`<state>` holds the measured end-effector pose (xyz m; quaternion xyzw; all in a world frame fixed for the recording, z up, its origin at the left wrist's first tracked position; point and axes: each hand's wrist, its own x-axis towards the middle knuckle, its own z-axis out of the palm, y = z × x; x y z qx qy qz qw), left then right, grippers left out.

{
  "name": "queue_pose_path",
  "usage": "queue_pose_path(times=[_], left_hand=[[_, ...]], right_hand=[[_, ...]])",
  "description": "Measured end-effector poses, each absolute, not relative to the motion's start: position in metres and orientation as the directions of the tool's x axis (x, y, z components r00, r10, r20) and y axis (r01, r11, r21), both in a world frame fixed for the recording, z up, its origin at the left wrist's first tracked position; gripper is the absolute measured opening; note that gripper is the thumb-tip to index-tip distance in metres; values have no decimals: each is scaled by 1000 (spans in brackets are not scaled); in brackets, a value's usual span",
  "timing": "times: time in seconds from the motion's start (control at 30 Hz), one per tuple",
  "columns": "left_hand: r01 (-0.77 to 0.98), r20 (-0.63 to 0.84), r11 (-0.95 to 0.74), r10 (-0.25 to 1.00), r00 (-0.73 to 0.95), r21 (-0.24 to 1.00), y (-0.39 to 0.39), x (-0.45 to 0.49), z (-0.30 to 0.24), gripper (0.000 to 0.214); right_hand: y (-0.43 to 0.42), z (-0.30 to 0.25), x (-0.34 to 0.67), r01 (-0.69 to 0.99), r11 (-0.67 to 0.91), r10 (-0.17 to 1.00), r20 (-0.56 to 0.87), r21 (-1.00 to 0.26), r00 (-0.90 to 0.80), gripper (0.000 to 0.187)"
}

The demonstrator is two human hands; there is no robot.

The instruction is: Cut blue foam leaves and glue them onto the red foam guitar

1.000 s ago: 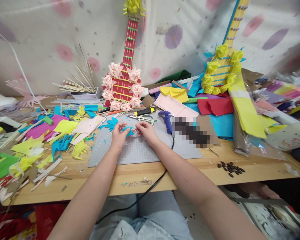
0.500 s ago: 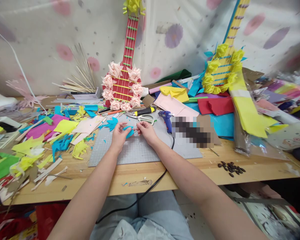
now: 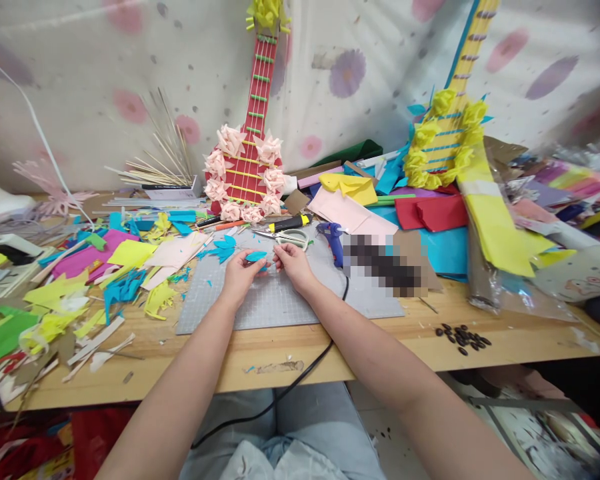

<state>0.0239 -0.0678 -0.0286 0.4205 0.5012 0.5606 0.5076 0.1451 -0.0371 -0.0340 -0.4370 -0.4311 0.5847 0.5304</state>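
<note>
Blue paper leaf (image 3: 256, 256), frame centre: already shaped; left hand (image 3: 238, 275) is gripping it. Right hand (image 3: 293, 264) is curling just beside; cannot tell if gripping. Left of the hands, blue pieces (image 3: 225, 247) are lying loose. Upper centre, red guitar (image 3: 244, 177) is already bearing pink flowers (image 3: 230, 139).

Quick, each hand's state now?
Left hand: closed, holding a blue paper piece.
Right hand: closed, fingertips pinched; anything held is too small to tell.

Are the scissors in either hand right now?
No, the scissors lie on the grey cutting mat, beyond the left hand and the right hand.
</note>
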Motion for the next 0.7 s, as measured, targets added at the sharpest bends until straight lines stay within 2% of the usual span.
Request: queue_pose_path(times=[0.23, 0.4, 0.53, 0.7], left_hand=[[-228, -55, 21, 988, -146, 973, -67, 23, -27, 43], [-189, 54, -99, 971, -233, 977, -65, 25, -33, 56], [-104, 141, -163, 971, -193, 981, -65, 26, -35, 47], [-74, 99, -108, 988, -119, 991, -65, 26, -35, 37]], right_hand=[[-39, -33, 145, -305, -71, 997, -55, -950, -61, 21], [-38, -33, 145, -320, -73, 997, -76, -945, -5, 18], [-36, -35, 145, -321, -67, 996, -80, -945, 28, 21], [-37, -34, 146, -322, -67, 996, -80, -945, 28, 23]])
